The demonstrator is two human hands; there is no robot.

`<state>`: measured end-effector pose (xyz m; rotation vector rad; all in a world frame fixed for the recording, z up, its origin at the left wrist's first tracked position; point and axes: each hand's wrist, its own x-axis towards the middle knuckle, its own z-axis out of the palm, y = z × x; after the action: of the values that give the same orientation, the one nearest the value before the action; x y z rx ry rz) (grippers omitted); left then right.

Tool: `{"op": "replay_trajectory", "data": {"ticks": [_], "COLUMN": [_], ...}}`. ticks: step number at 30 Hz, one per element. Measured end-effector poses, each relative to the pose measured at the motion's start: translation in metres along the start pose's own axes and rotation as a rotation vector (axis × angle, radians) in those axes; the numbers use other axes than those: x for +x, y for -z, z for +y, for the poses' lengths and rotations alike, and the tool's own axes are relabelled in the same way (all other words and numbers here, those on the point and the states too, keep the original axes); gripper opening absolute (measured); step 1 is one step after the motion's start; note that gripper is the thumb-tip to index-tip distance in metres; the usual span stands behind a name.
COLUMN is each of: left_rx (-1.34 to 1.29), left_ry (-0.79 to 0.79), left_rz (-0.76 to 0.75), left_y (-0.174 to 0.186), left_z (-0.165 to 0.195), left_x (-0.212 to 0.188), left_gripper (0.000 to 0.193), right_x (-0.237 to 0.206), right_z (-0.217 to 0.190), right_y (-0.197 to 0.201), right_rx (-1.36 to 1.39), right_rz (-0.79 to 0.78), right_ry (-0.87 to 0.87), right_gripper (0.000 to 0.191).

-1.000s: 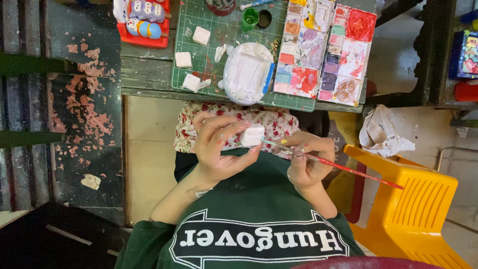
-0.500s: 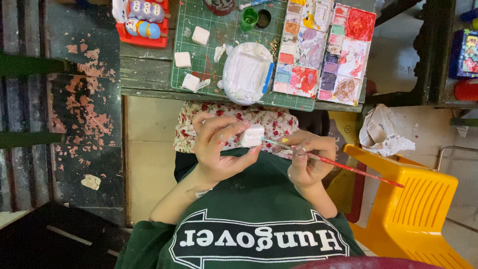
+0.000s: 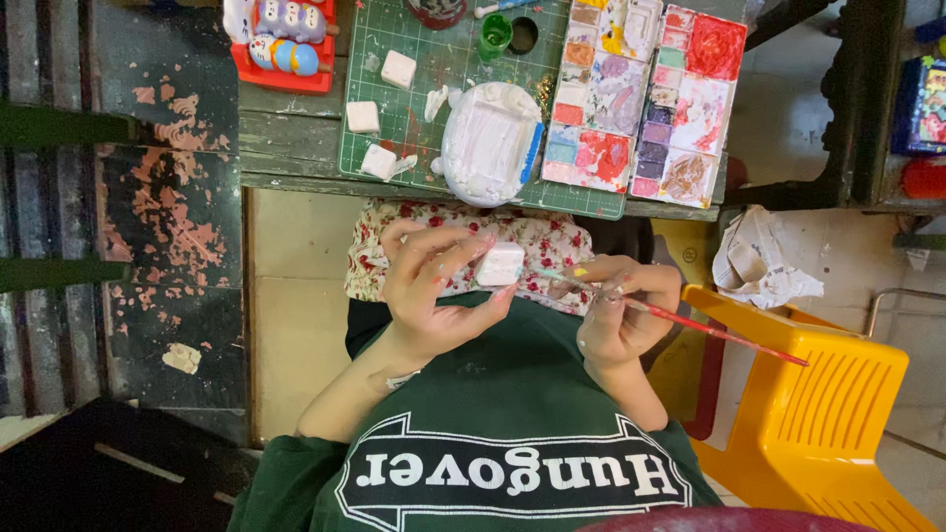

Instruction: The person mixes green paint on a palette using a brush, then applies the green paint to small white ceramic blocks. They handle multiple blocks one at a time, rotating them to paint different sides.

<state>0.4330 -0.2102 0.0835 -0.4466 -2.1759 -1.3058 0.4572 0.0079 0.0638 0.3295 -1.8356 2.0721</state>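
Note:
My left hand (image 3: 434, 286) holds a small white block (image 3: 500, 264) pinched between thumb and fingers, over my lap. My right hand (image 3: 621, 310) grips a thin red-handled paintbrush (image 3: 724, 335), its tip pointing at the block and its handle slanting out to the right. Both hands hover above a floral cloth (image 3: 552, 241) on my lap, just below the table's edge. I wear a dark green shirt with white lettering.
On the table lie a green cutting mat (image 3: 443, 59) with three more white blocks (image 3: 398, 69), a white moulded plaster piece (image 3: 490, 143), a paint palette (image 3: 641, 99), a green paint pot (image 3: 496, 34) and a red tray with painted figures (image 3: 281, 39). A yellow plastic chair (image 3: 818, 404) stands right, crumpled paper (image 3: 764, 261) beside it.

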Motion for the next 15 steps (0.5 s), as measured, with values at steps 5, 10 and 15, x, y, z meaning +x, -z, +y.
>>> {"op": "replay_trajectory", "data": {"ticks": [5,10,15], "left_rx": [-0.023,-0.078,-0.069], "left_ry": [-0.013,-0.024,-0.028], "left_rz": [-0.006,0.004,-0.041], "left_y": [-0.002,-0.009,-0.007], "left_z": [-0.003,-0.011,-0.011], "left_x": [-0.001,-0.001,0.0], "left_gripper": [0.06,0.085,0.083], "right_x": [0.006,0.017,0.027], "right_z": [0.003,0.005,-0.011], "right_y": [0.0,-0.007,-0.012], "right_rx": [-0.016,-0.083,0.196], "right_rz": [-0.012,-0.083,-0.166], "right_ry": [0.013,-0.156,-0.48], "right_gripper": [0.024,0.015,0.016]}}
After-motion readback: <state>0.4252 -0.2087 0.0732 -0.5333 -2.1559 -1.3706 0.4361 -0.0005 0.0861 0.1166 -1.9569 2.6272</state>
